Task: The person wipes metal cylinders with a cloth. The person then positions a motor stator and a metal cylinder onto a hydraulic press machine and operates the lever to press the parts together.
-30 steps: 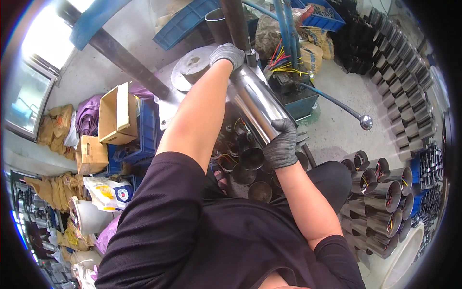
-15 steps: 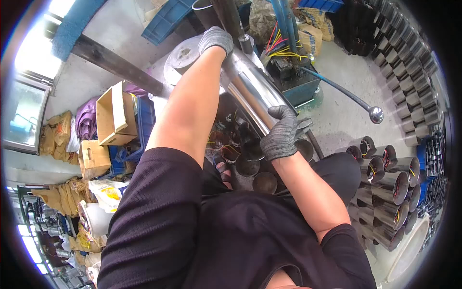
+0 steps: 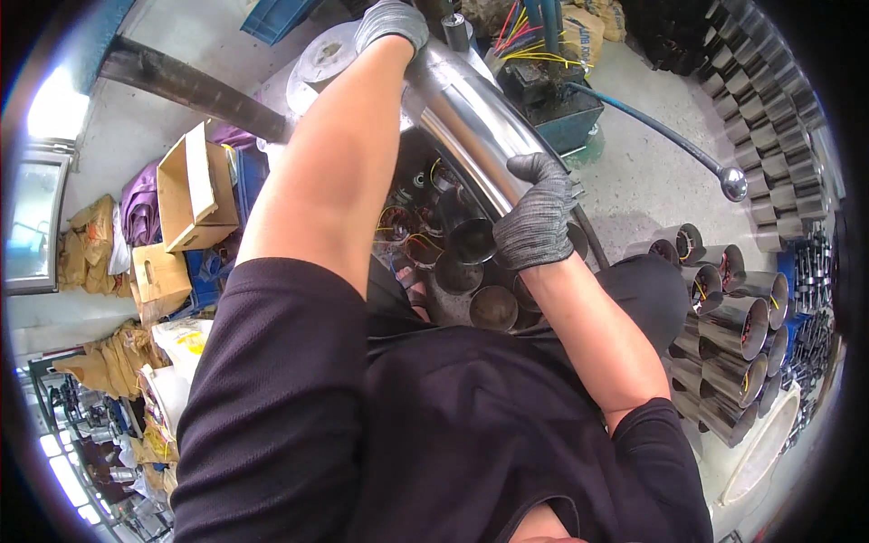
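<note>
A shiny metal tube [image 3: 482,127] lies aslant in front of me, running from far left to near right. My right hand [image 3: 540,213], in a grey knit glove, is closed round its near end, with the thumb on top. At the far end, my left hand [image 3: 391,25], gloved alike, curls over the tube's rim; its fingertips are partly hidden. Beside that hand sits a pale round disc [image 3: 324,59] on a light surface. Several dark open cylinders [image 3: 493,308] stand on the floor below the tube, some with coloured wires inside.
A blue lever [image 3: 647,122] with a ball end juts out to the right from a dark machine base [image 3: 563,127]. Stacked metal cylinders [image 3: 724,335] holding wires stand at right. Cardboard boxes [image 3: 201,199] and a thick dark bar [image 3: 190,88] are at left.
My view has shifted, so most of the scene sits higher in the picture. Both hands keep their hold on the tube; no clear movement along it shows.
</note>
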Demonstrator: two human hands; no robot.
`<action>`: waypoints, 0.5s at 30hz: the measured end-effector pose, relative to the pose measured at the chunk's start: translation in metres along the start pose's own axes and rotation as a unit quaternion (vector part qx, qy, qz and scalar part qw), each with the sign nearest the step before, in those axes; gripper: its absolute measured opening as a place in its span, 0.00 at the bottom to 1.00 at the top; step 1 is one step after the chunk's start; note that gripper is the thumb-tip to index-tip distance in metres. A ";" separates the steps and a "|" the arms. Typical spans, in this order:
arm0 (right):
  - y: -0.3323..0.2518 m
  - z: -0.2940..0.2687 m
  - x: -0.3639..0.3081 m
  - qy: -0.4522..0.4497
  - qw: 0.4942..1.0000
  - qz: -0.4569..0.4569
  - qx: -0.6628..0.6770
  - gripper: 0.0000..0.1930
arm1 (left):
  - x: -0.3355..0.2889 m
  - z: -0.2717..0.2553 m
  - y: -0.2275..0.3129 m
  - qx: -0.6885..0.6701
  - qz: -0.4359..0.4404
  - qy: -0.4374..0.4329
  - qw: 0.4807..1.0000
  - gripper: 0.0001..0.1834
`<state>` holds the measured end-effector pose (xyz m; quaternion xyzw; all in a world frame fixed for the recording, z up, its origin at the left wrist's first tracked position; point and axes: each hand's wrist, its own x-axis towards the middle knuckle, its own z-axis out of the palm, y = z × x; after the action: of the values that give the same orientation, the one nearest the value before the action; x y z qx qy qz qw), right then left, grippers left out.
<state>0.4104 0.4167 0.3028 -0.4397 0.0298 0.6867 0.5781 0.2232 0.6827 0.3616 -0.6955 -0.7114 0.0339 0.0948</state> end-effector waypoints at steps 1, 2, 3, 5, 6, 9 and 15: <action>0.001 0.001 -0.002 0.000 1.000 0.000 0.014 0.23 | -0.001 -0.001 0.004 -0.012 -0.004 -0.016 1.000 0.15; 0.002 0.001 -0.003 0.000 1.000 0.000 0.027 0.23 | -0.002 -0.003 0.007 0.005 0.013 -0.012 1.000 0.15; 0.003 0.001 -0.005 -0.021 0.998 0.007 0.051 0.23 | -0.002 -0.003 0.007 0.068 0.077 -0.017 0.995 0.14; 0.002 -0.004 -0.007 -0.070 0.995 0.006 0.066 0.29 | 0.000 0.000 0.009 0.071 0.070 0.003 0.995 0.14; 0.003 -0.008 -0.007 -0.069 0.994 0.033 0.080 0.31 | 0.001 0.001 0.006 0.121 0.136 0.001 0.983 0.14; 0.001 -0.023 -0.007 -0.184 0.975 0.060 0.111 0.36 | 0.003 0.009 0.003 0.055 0.078 0.024 0.995 0.15; -0.004 -0.014 -0.003 -0.106 0.990 0.064 0.065 0.11 | -0.006 0.005 0.001 -0.059 -0.029 0.053 0.996 0.21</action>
<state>0.4216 0.4078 0.2978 -0.3225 0.0411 0.7620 0.5601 0.2234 0.6775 0.3565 -0.6798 -0.7260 -0.0475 0.0921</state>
